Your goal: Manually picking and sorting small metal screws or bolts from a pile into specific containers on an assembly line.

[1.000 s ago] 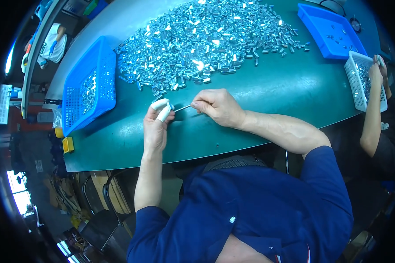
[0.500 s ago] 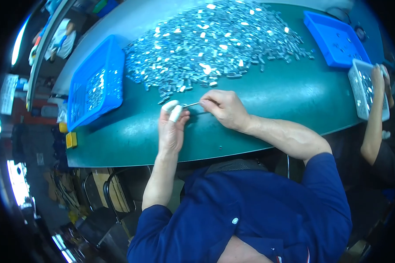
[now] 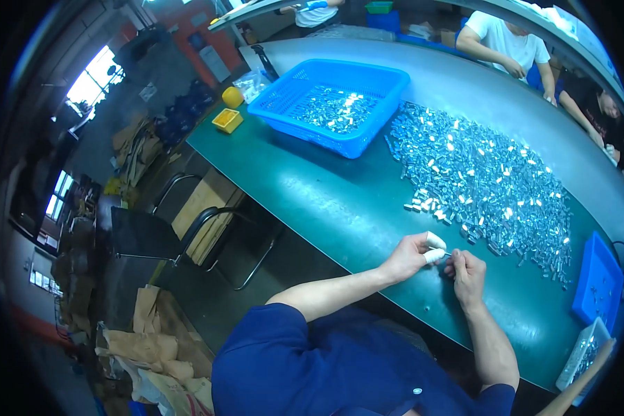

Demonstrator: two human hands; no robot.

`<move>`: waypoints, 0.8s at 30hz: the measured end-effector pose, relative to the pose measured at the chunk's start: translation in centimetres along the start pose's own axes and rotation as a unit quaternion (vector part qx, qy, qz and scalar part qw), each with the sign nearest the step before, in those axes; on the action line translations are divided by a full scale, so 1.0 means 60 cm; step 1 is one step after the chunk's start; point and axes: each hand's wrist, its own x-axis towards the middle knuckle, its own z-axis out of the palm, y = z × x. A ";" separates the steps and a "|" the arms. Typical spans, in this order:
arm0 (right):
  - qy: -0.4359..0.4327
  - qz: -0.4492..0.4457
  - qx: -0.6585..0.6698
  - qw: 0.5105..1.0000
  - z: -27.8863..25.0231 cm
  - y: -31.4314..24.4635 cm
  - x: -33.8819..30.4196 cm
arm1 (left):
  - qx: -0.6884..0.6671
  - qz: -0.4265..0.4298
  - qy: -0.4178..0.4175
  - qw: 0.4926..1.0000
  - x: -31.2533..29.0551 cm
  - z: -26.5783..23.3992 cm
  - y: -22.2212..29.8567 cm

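Observation:
My left hand (image 3: pixel 408 259) has pale finger covers on its thumb and forefinger, which are pinched together. What they hold is too small to make out. Facing it, my right hand (image 3: pixel 469 276) pinches a thin metal rod (image 3: pixel 448 254) that reaches toward the left fingertips. Both hands are close together over the green table (image 3: pixel 312 201), just on the near side of a wide heap of small shiny metal pieces (image 3: pixel 485 177).
A blue plastic basket (image 3: pixel 284 128) with more metal pieces stands left of the heap. Beyond it are a small yellow box (image 3: pixel 227 120) and a yellow round thing (image 3: pixel 232 97). At right are a blue tray (image 3: pixel 589 284) and a white basket (image 3: pixel 567 374) beside another person's arm (image 3: pixel 589 381).
The view has swung left, so the table and hands appear farther right, and chairs and more people show. Both hands keep their pinch, still close together.

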 end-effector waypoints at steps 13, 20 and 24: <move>-0.009 0.035 0.070 0.997 0.008 -0.014 -0.005 | 0.025 0.018 0.011 0.999 -0.003 0.000 -0.006; 0.069 -0.016 0.064 0.995 0.000 -0.020 0.005 | 0.159 0.078 0.130 0.976 0.021 -0.075 0.061; 0.057 0.025 0.080 0.995 -0.003 -0.019 0.017 | 0.303 0.246 0.235 0.890 0.084 -0.219 0.206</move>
